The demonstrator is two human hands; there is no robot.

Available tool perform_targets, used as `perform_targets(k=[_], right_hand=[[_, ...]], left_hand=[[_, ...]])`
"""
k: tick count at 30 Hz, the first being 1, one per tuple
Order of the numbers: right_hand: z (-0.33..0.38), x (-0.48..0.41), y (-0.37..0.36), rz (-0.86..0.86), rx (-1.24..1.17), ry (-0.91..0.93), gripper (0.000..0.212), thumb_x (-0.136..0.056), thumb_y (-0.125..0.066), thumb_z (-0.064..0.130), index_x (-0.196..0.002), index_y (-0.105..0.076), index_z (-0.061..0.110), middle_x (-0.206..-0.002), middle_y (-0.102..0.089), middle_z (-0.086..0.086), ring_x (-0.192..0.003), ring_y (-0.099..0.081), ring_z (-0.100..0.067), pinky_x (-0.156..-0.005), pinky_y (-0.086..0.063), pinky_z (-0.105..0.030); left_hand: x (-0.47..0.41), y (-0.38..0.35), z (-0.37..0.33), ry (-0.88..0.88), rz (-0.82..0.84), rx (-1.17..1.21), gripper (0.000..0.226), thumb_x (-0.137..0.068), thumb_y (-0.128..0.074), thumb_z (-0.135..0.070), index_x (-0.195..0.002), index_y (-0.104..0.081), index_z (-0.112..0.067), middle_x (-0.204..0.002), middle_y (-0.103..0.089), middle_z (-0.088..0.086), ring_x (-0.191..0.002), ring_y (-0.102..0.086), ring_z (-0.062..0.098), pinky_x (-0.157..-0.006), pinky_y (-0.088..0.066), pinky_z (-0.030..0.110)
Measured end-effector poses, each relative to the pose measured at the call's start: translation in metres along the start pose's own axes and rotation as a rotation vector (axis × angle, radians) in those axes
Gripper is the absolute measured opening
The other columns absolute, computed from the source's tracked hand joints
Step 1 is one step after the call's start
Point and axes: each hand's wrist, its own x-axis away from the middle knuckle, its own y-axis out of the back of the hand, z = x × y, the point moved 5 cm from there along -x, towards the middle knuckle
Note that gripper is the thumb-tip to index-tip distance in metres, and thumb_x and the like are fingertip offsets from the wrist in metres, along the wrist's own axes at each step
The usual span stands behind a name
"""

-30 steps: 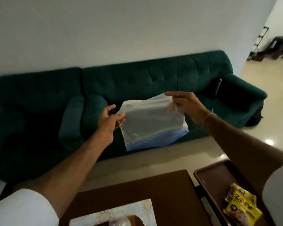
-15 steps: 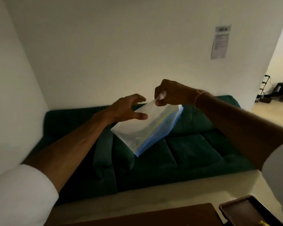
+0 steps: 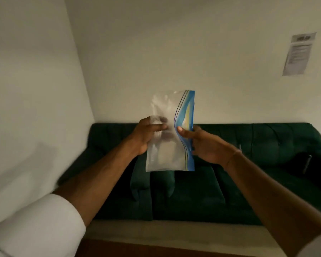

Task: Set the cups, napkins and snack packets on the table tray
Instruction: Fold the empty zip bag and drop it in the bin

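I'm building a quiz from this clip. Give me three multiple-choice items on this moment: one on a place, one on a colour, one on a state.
1. Where is the zip-top bag?
A. lying on the sofa
B. held up in front of the wall
C. on a tray

2. What colour is the sofa?
A. dark green
B. red
C. grey

3. How is the bag held?
A. left hand only
B. right hand only
C. both hands

Answers:
1 B, the bag is in the air, above the sofa seat, its top half against the pale wall.
2 A, its cushions and back are dark green.
3 C, the left hand grips its clear side and the right hand pinches its blue zip edge.
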Motion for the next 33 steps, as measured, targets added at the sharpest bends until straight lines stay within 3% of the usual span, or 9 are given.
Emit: perform_targets(k=[4, 8, 11, 14, 17, 22, 26, 30, 33], right_hand=[[-0.014, -0.022, -0.007, 0.041, 0.006, 0.01, 0.109, -0.065, -0.085, 0.034, -0.154, -0.022, 0.021, -0.137, -0.057, -0.008, -0.12, -0.06, -0.03, -0.1, -0.052, -0.049], [-0.027, -0.041, -0.015, -0.097, 0.099, 0.049, 0.119, -0.07, -0.089, 0.024, -0.157, -0.008, 0.025, -0.144, -0.049, -0.011, -0.126, -0.055, -0.036, -0.106, -0.046, -0.057], [-0.031, -0.049, -0.025, -0.158, -0.039, 0.095, 0.077, -0.084, -0.076, 0.01, -0.148, -0.034, 0.007, -0.12, -0.064, -0.015, -0.106, -0.066, -0.03, -0.093, -0.057, -0.049], [-0.039, -0.058, -0.047, 0.053, -0.182, 0.029, 0.031, -0.091, -0.065, 0.002, -0.121, -0.06, -0.003, -0.126, -0.066, -0.026, -0.103, -0.068, -0.033, -0.086, -0.061, -0.044], [-0.045, -0.064, -0.081, 0.323, -0.273, -0.062, 0.037, -0.087, -0.067, 0.003, -0.124, -0.062, 0.002, -0.122, -0.071, -0.017, -0.108, -0.07, -0.031, -0.086, -0.061, -0.045], [-0.06, -0.08, -0.154, 0.516, -0.296, -0.118, 0.043, -0.078, -0.075, 0.008, -0.12, -0.07, 0.014, -0.118, -0.073, -0.015, -0.104, -0.072, -0.032, -0.079, -0.06, -0.047], [-0.079, -0.101, -0.225, 0.51, -0.338, -0.098, 0.047, -0.076, -0.075, 0.002, -0.121, -0.069, 0.013, -0.117, -0.073, -0.016, -0.103, -0.073, -0.033, -0.079, -0.06, -0.047], [-0.106, -0.135, -0.309, 0.478, -0.291, -0.055, 0.047, -0.079, -0.069, -0.009, -0.122, -0.068, 0.01, -0.12, -0.072, -0.017, -0.106, -0.071, -0.033, -0.079, -0.061, -0.045], [-0.137, -0.17, -0.381, 0.42, -0.241, -0.04, 0.04, -0.082, -0.062, -0.015, -0.119, -0.069, 0.001, -0.122, -0.069, -0.022, -0.111, -0.067, -0.038, -0.09, -0.058, -0.048]], left_hand=[[0.008, 0.014, 0.015, -0.002, -0.06, -0.062, 0.024, -0.075, -0.08, -0.008, -0.094, -0.074, -0.021, -0.093, -0.078, 0.002, -0.089, -0.075, 0.019, -0.069, -0.058, 0.027], [0.023, 0.036, 0.026, 0.018, -0.081, -0.028, 0.033, -0.074, -0.08, 0.001, -0.104, -0.071, -0.01, -0.101, -0.076, 0.012, -0.095, -0.073, 0.03, -0.076, -0.061, 0.04], [0.032, 0.057, 0.028, 0.033, -0.102, -0.021, 0.033, -0.074, -0.078, 0.004, -0.102, -0.071, -0.014, -0.097, -0.078, 0.007, -0.091, -0.075, 0.023, -0.07, -0.059, 0.031], [0.044, 0.08, 0.027, 0.063, -0.102, 0.013, 0.036, -0.072, -0.078, 0.004, -0.1, -0.074, -0.019, -0.101, -0.077, 0.007, -0.095, -0.073, 0.023, -0.074, -0.059, 0.03], [0.057, 0.108, 0.025, 0.079, -0.11, 0.033, 0.045, -0.066, -0.082, -0.004, -0.107, -0.072, -0.022, -0.108, -0.075, 0.008, -0.1, -0.072, 0.025, -0.075, -0.059, 0.032], [0.083, 0.163, 0.031, 0.121, -0.05, 0.115, 0.045, -0.073, -0.08, -0.005, -0.112, -0.073, -0.026, -0.117, -0.072, 0.011, -0.106, -0.07, 0.028, -0.08, -0.058, 0.038], [0.106, 0.232, 0.034, 0.124, -0.069, 0.13, 0.044, -0.073, -0.077, -0.003, -0.109, -0.075, -0.028, -0.112, -0.074, 0.008, -0.099, -0.072, 0.023, -0.075, -0.059, 0.033], [0.137, 0.33, 0.047, 0.164, -0.119, 0.1, 0.049, -0.077, -0.069, 0.008, -0.115, -0.069, -0.022, -0.113, -0.072, 0.01, -0.1, -0.07, 0.024, -0.082, -0.058, 0.038], [0.162, 0.418, 0.071, 0.196, -0.19, 0.098, 0.036, -0.079, -0.062, 0.011, -0.103, -0.073, -0.012, -0.101, -0.075, 0.009, -0.093, -0.072, 0.022, -0.078, -0.059, 0.034]])
